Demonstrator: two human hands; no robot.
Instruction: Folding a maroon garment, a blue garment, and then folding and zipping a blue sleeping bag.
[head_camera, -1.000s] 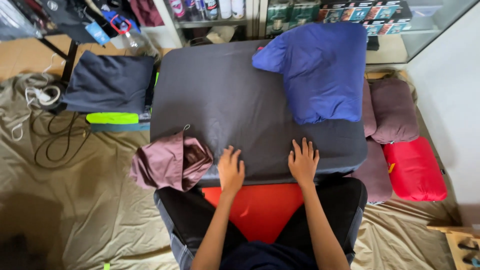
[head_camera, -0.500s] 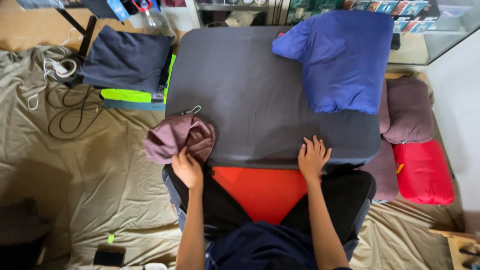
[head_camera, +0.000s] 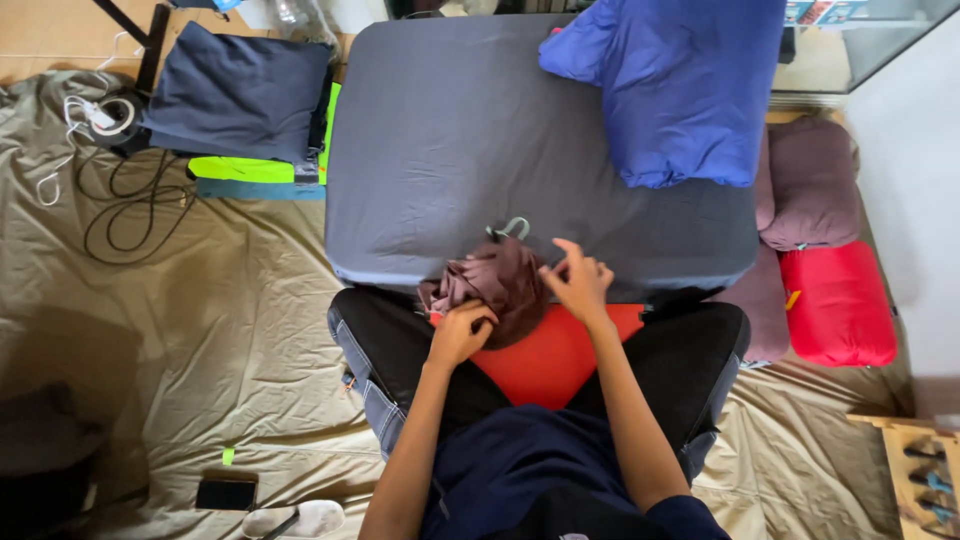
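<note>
Floor sheet: we see a creased olive-tan cloth (head_camera: 200, 330) spread left of the grey mat, soft and wrinkled.
Cables: thin dark cords (head_camera: 125, 205) loop on the sheet, well left of the mat, beside a pale coiled cord (head_camera: 95, 115).
Folded cloth: a flat dark slate rectangle (head_camera: 235, 90) lies just beside the mat's far-left corner, over a neon yellow-green strip (head_camera: 255, 168).
Phone: a small dark slab (head_camera: 226, 493) lies on the sheet, well left of the mat's near edge; next to it is a pale sandal (head_camera: 300, 518), partly cut off by the picture's edge.
Grey mat: our landmark, a thick charcoal pad (head_camera: 440, 150) with rounded corners and a matte, smooth cover; its far edge is cut off.
Left hand: our left hand (head_camera: 458, 335) is curled closed on the maroon sack at the mat's near edge.
Maroon sack: a crumpled, thin plum fabric bag (head_camera: 495, 285) bunched at the middle of the mat's near edge, overhanging it; a pale cord loop (head_camera: 513, 230) rests on the mat just behind it.
Right hand: our right hand (head_camera: 578, 282) pinches the sack's right side, fingers bent; what the fingertips grip is hard to make out.
Red panel: smooth orange-red fabric (head_camera: 555, 350) shows between the dark trouser legs, below the mat's near edge, partly hidden by the sack.
Blue pillow: a puffy royal-blue cushion (head_camera: 680, 90) on the mat's far-right part, top cut off.
Packed rolls: plump plum (head_camera: 815, 180) and red (head_camera: 840, 305) bundles right of the mat.
</note>
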